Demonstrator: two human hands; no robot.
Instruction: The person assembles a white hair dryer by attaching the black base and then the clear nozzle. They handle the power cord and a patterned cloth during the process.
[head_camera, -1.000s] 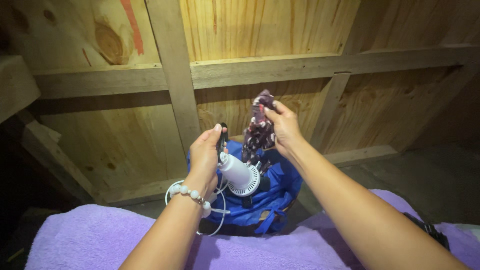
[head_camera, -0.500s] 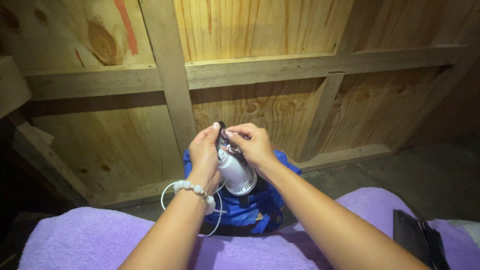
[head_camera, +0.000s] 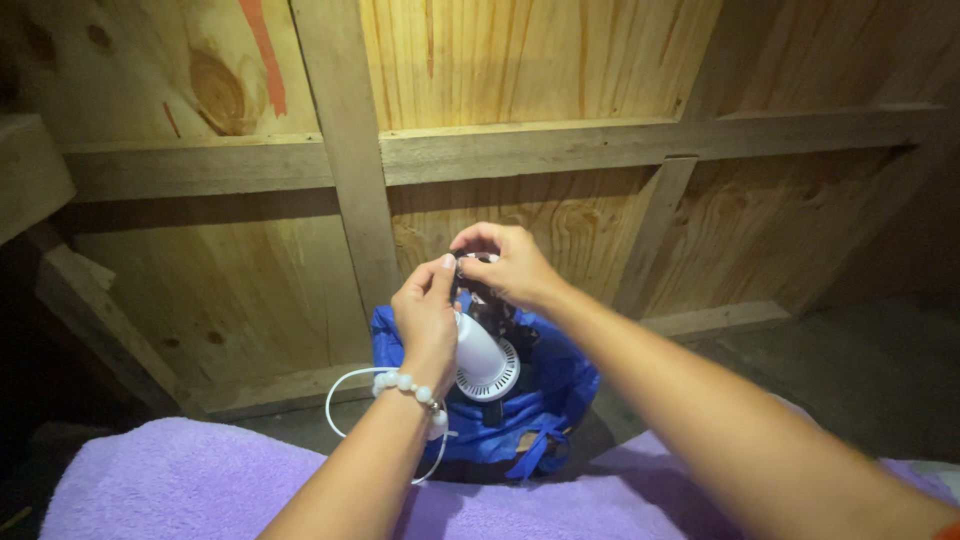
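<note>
- Lamp (head_camera: 484, 358): white, cone-shaped with a vented rim, held above the blue bag (head_camera: 540, 415).
- Left hand (head_camera: 428, 318) wraps its body; right hand (head_camera: 505, 264) pinches the top.
- Since the earlier frame, the patterned cloth has left the right hand.

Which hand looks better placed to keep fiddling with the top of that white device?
Probably the right hand: its fingers pinch the dark part at the top, while the left hand grips the white device.

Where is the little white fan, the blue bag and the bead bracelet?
white fan (head_camera: 487, 362), head view, on its round grille.
blue bag (head_camera: 560, 395), head view, on its right side.
bead bracelet (head_camera: 405, 383), head view, on a bead at the left wrist.
</note>
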